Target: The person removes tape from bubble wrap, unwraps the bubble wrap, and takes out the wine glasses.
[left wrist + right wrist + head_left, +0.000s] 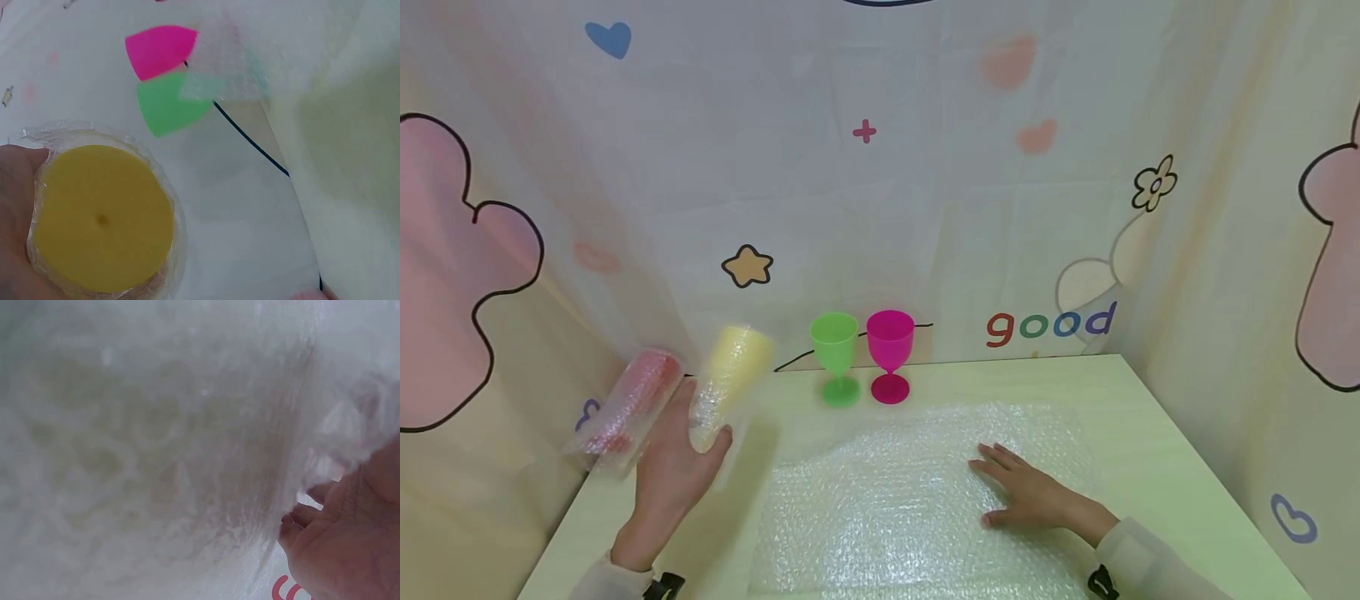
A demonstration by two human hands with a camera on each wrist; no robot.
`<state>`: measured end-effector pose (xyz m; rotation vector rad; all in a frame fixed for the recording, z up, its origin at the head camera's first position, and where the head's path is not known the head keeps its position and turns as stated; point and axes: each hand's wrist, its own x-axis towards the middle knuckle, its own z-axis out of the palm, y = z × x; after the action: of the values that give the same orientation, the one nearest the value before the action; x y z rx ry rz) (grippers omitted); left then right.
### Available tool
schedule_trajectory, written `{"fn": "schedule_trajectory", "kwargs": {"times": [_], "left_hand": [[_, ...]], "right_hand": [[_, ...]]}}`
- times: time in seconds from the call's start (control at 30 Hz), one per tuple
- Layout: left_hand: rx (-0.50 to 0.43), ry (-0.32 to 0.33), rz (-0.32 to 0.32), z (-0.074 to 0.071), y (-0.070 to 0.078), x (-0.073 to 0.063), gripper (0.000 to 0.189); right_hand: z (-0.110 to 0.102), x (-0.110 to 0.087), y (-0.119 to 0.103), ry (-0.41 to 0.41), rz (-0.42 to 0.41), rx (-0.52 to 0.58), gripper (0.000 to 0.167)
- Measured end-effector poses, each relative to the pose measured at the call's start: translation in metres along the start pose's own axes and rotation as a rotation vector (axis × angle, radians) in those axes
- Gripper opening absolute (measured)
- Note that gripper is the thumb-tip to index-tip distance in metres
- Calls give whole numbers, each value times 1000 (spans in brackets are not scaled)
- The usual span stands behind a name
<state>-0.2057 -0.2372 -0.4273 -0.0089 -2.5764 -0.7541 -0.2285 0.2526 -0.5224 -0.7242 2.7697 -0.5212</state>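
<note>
My left hand (673,462) grips a yellow goblet (739,358) rolled in clear bubble wrap, held tilted above the table's left side. Its round yellow end (103,219) faces the left wrist camera, with the thumb and palm around the wrap. Beside that hand is a second wrapped bundle (636,400), pink-red inside. My right hand (1030,492) has its fingers spread over a flat sheet of bubble wrap (880,508) at the table's front. In the right wrist view, blurred clear plastic (156,456) covers most of the picture, beside the hand (350,531).
A green goblet (835,342) and a magenta goblet (891,333) stand upright side by side at the back of the pale table (1180,492). A printed cloth (880,200) hangs behind the table and along both sides.
</note>
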Motion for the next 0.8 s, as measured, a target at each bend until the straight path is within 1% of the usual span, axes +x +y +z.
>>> {"fn": "schedule_trajectory", "kwargs": {"times": [0.07,0.17,0.3,0.43,0.63,0.73,0.8], "left_hand": [[-6,-3,9,2,8,-5,79],[-26,-33,9,6,18,-11,78],[-104,-105,-21,13,28,-19,78],[-209,-184,-61,22,37,-24,77],[-369,-342,-141,41,49,-31,80],[-434,-398,-199,51,56,-35,80],[-497,-431,-243,57,59,-37,81]], "right_hand": [[0,0,0,1,-2,-1,89],[1,0,0,2,3,0,89],[1,0,0,-1,11,1,89],[0,0,-1,-4,10,5,89],[-2,-2,-3,-7,5,16,89],[-2,-2,-3,-3,3,13,88],[-1,-3,-3,-3,5,10,89]]}}
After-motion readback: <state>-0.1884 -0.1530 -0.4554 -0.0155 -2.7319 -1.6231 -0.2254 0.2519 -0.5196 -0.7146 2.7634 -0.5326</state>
